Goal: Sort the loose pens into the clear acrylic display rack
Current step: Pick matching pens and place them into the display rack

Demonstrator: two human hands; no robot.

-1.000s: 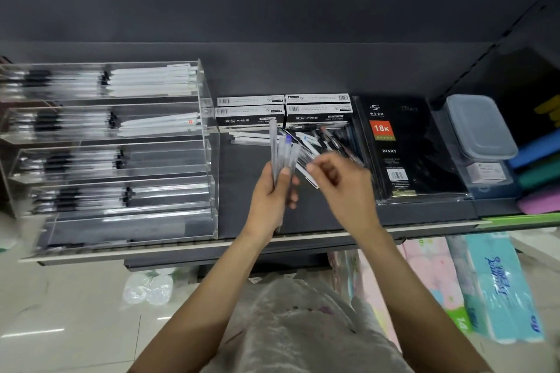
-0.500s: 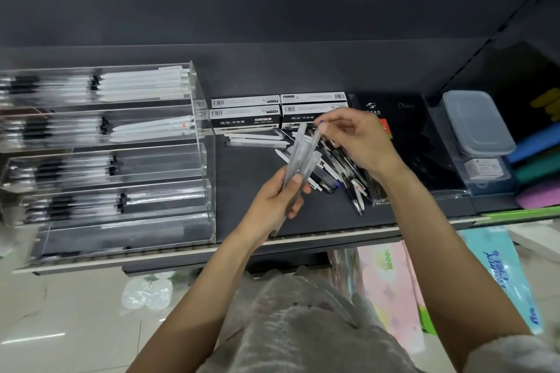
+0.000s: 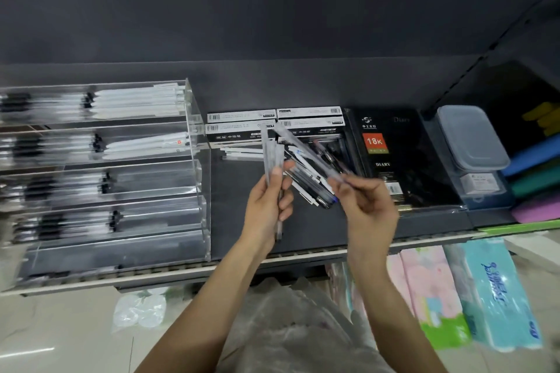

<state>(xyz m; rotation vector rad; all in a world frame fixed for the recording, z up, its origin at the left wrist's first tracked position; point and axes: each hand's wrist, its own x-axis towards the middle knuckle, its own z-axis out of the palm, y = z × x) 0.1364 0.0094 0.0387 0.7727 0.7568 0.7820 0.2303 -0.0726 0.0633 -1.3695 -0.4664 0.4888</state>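
- The left hand (image 3: 266,206) grips a small bundle of pens (image 3: 271,157), upright, with the thumb pressed on the front
- The right hand (image 3: 368,209) pinches one clear pen (image 3: 306,150) between thumb and fingers; the pen slants up and to the left, its tip near the top of the bundle
- The pile of loose pens (image 3: 315,182) lies on the dark shelf (image 3: 239,221) behind both hands, before the pen boxes (image 3: 242,124)
- The clear acrylic rack (image 3: 194,179) stands at left, its upper tiers holding pens
- A black diary (image 3: 394,160) lies to the right of the pile
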